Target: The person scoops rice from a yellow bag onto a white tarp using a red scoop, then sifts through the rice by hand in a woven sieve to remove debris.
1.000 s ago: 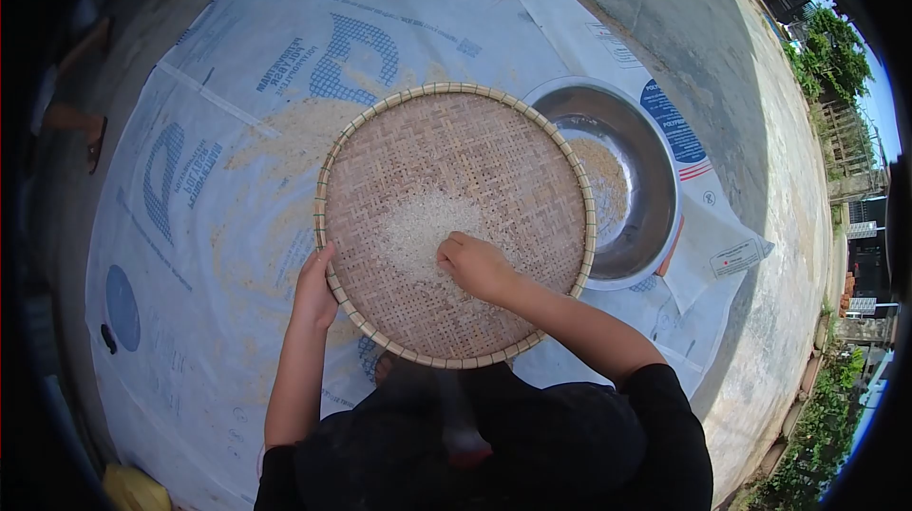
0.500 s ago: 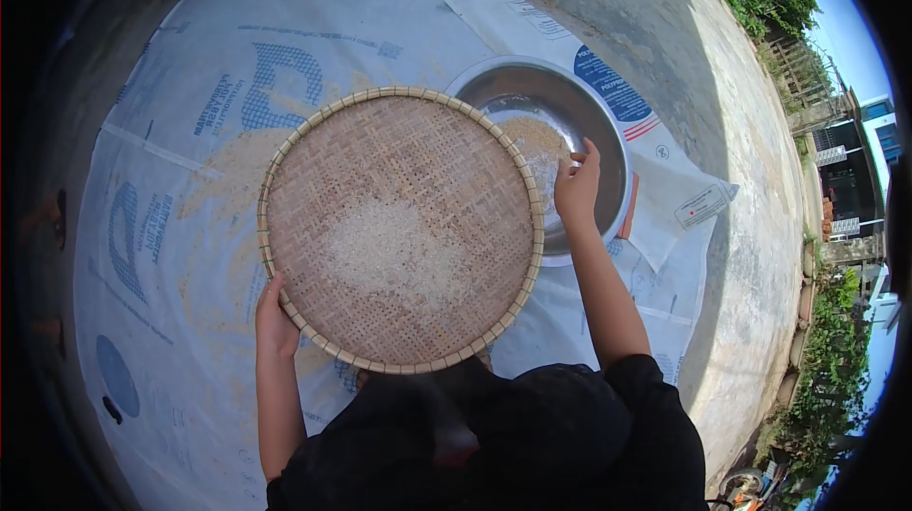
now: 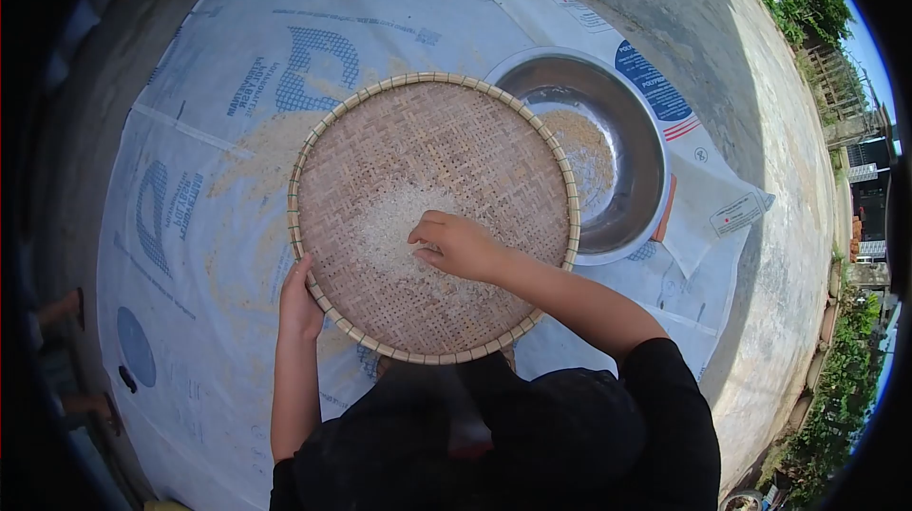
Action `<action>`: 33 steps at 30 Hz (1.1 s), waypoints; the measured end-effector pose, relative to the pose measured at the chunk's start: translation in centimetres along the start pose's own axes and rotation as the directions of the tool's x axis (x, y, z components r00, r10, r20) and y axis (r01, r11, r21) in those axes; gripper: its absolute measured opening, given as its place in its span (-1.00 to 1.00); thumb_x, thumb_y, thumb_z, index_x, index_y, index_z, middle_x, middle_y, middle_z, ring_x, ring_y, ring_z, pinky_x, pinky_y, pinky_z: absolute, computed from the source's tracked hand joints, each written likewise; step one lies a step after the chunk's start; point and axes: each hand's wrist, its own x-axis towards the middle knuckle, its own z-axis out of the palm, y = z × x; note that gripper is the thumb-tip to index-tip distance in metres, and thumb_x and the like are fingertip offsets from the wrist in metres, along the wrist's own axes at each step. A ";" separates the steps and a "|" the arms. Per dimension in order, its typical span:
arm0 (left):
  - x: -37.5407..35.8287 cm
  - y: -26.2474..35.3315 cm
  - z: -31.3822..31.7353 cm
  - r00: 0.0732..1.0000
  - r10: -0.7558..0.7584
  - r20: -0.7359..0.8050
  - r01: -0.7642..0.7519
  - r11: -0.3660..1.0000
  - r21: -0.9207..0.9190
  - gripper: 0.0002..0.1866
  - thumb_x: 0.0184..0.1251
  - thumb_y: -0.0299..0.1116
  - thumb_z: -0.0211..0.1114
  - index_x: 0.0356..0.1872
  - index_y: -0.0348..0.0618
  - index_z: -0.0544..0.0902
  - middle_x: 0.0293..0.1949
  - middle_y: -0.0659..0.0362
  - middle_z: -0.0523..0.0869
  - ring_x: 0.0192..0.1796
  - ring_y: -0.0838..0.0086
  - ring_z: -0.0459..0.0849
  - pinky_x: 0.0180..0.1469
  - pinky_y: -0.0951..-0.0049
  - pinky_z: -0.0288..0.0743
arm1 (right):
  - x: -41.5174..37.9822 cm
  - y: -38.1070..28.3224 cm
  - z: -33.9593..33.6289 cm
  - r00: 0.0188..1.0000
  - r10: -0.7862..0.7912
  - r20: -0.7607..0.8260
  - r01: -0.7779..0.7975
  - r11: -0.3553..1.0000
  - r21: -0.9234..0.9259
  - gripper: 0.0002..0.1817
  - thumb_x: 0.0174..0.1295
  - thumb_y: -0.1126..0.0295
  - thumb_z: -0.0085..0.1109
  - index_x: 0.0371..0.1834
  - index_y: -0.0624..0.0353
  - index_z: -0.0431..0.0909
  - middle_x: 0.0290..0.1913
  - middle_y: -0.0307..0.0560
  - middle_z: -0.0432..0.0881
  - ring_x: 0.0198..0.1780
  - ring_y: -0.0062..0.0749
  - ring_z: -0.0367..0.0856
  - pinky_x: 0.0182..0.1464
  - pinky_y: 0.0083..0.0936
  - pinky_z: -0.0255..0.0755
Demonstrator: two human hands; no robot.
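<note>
A round woven bamboo winnowing basket (image 3: pixel 446 136) with a bound rim lies level in front of me. My left hand (image 3: pixel 302 307) grips its rim at the lower left, thumb on top and fingers hidden beneath. Whitish rice grains (image 3: pixel 388 217) are spread over the middle of the weave. Over the right part of these grains is my right hand (image 3: pixel 461 247), its fingers curled in toward the thumb. Whether anything sits between those fingertips is too small to make out.
A metal basin (image 3: pixel 646 193) with yellowish grain or husks (image 3: pixel 579 145) inside stands right of the basket, partly behind it. Under both lies a printed white sheet (image 3: pixel 180 274) with scattered husks. Another person's feet (image 3: pixel 62 307) are at the left edge. Concrete (image 3: pixel 760 274) lies to the right.
My right hand has moved left from above the basin to the rice in the basket. My left hand keeps its hold on the rim. The whole view has shifted slightly.
</note>
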 end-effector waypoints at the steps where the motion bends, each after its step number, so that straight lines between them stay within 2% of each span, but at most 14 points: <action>1: 0.1 -0.1 -0.1 1.000 -0.006 0.010 0.006 1.000 0.003 -0.60 0.35 -0.23 0.05 0.05 -0.37 0.39 0.01 -0.01 0.51 0.06 0.28 0.51 0.11 0.28 0.38 | 0.2 -0.1 0.6 0.997 -0.047 0.062 0.049 0.998 -0.028 -0.84 0.06 0.43 0.19 -0.27 0.12 0.52 -0.31 -0.12 0.48 -0.25 -0.22 0.54 -0.24 -0.34 0.44; 9: 0.0 0.0 0.0 1.000 -0.020 0.011 0.021 1.000 -0.012 -0.59 0.36 -0.23 0.05 0.06 -0.36 0.37 0.02 0.00 0.50 0.07 0.28 0.49 0.12 0.28 0.36 | 0.1 0.4 1.5 0.993 -0.038 0.112 0.043 0.998 -0.042 -0.91 0.05 0.42 0.16 -0.38 0.14 0.52 -0.31 -0.13 0.49 -0.23 -0.18 0.53 -0.22 -0.32 0.44; 11: 0.2 -0.2 -0.4 0.999 -0.026 0.024 0.025 1.000 0.014 -0.55 0.37 -0.22 -0.01 0.15 -0.35 0.34 0.10 0.01 0.48 0.13 0.29 0.47 0.18 0.29 0.33 | 0.1 0.3 1.5 0.992 -0.037 0.120 0.042 0.998 -0.041 -0.92 0.03 0.43 0.14 -0.39 0.14 0.52 -0.31 -0.12 0.49 -0.23 -0.17 0.53 -0.21 -0.30 0.44; 14: 0.1 -0.1 -0.3 0.999 -0.021 0.028 0.022 1.000 -0.020 -0.59 0.36 -0.24 0.04 0.07 -0.36 0.37 0.02 0.01 0.51 0.07 0.30 0.49 0.12 0.28 0.37 | 0.2 0.0 1.7 0.989 -0.029 0.146 0.037 0.998 -0.050 -0.93 0.04 0.43 0.13 -0.39 0.14 0.52 -0.31 -0.11 0.49 -0.21 -0.17 0.53 -0.20 -0.30 0.44; 17: -0.1 0.0 0.1 1.000 -0.017 0.021 0.017 1.000 -0.010 -0.60 0.36 -0.24 0.04 0.06 -0.36 0.37 0.02 0.01 0.51 0.07 0.29 0.49 0.12 0.29 0.37 | 0.2 0.2 2.2 0.989 -0.039 0.144 0.050 0.996 -0.074 -0.92 0.05 0.41 0.12 -0.40 0.14 0.51 -0.32 -0.10 0.49 -0.20 -0.16 0.52 -0.19 -0.30 0.44; 22: 0.0 0.0 0.1 1.000 -0.014 0.011 0.014 1.000 -0.007 -0.60 0.36 -0.24 0.04 0.06 -0.37 0.37 0.01 0.00 0.51 0.07 0.28 0.49 0.11 0.28 0.37 | 0.3 0.1 2.6 0.988 -0.016 0.153 0.047 0.978 -0.204 -0.91 0.09 0.38 0.09 -0.40 0.15 0.48 -0.28 -0.08 0.48 -0.20 -0.15 0.52 -0.18 -0.29 0.44; 26: -0.1 0.0 0.2 0.999 -0.011 0.031 0.012 1.000 -0.017 -0.60 0.36 -0.24 0.04 0.06 -0.37 0.37 0.01 -0.01 0.51 0.07 0.29 0.49 0.11 0.28 0.38 | -0.1 -0.1 1.5 0.990 -0.015 0.137 0.034 0.990 -0.139 -0.92 0.10 0.40 0.08 -0.39 0.15 0.47 -0.28 -0.07 0.47 -0.20 -0.14 0.52 -0.20 -0.29 0.44; 28: 0.0 -0.1 -0.1 0.999 -0.022 0.030 0.023 1.000 -0.020 -0.61 0.36 -0.25 0.04 0.06 -0.36 0.37 0.01 0.00 0.51 0.07 0.29 0.49 0.11 0.28 0.38 | -0.2 0.2 -0.9 1.000 0.000 0.007 0.000 0.998 -0.058 -0.93 0.11 0.42 0.09 -0.38 0.16 0.45 -0.28 -0.05 0.46 -0.20 -0.13 0.51 -0.21 -0.29 0.43; 29: 0.1 0.0 -0.1 0.999 -0.031 0.030 0.032 0.999 -0.022 -0.61 0.36 -0.25 0.04 0.06 -0.36 0.37 0.01 0.00 0.51 0.07 0.29 0.49 0.11 0.28 0.38 | -0.3 0.3 -3.3 0.994 0.063 -0.088 -0.068 0.996 -0.056 -0.94 0.12 0.46 0.10 -0.37 0.17 0.44 -0.29 -0.04 0.46 -0.21 -0.11 0.51 -0.23 -0.30 0.41; 30: 0.1 0.1 -0.1 0.999 -0.032 0.039 0.033 0.999 -0.018 -0.61 0.36 -0.25 0.04 0.06 -0.36 0.37 0.01 0.00 0.51 0.07 0.29 0.49 0.11 0.28 0.38 | -0.5 1.9 -5.5 0.965 0.072 -0.253 -0.100 0.990 -0.098 -0.93 0.11 0.48 0.11 -0.36 0.20 0.45 -0.29 -0.02 0.47 -0.25 -0.13 0.51 -0.22 -0.33 0.40; 31: -0.1 0.1 0.0 0.999 -0.027 0.035 0.028 0.999 -0.021 -0.61 0.36 -0.25 0.04 0.06 -0.36 0.37 0.01 0.00 0.51 0.07 0.29 0.50 0.10 0.28 0.38 | -1.1 3.8 -7.5 0.856 0.155 -0.493 -0.249 0.960 -0.130 -0.85 0.09 0.55 0.13 -0.26 0.23 0.42 -0.33 -0.05 0.45 -0.36 -0.31 0.46 -0.28 -0.45 0.37; 32: -0.1 0.0 0.1 0.999 -0.021 0.028 0.022 0.999 -0.030 -0.61 0.36 -0.25 0.04 0.06 -0.35 0.37 0.01 0.00 0.51 0.06 0.29 0.50 0.10 0.29 0.38 | -1.7 4.7 -9.7 0.659 0.324 -0.679 -0.455 0.890 -0.017 -0.74 0.08 0.54 0.15 -0.13 0.25 0.42 -0.33 -0.09 0.46 -0.39 -0.42 0.44 -0.29 -0.48 0.37; 33: -0.1 0.0 0.1 0.999 -0.019 0.028 0.020 0.999 -0.039 -0.61 0.36 -0.25 0.04 0.06 -0.35 0.37 0.01 0.00 0.51 0.06 0.29 0.50 0.10 0.29 0.38 | -2.4 5.0 -11.5 0.553 0.340 -0.760 -0.514 0.858 0.010 -0.68 0.07 0.53 0.16 -0.07 0.26 0.41 -0.35 -0.11 0.46 -0.40 -0.45 0.44 -0.30 -0.50 0.37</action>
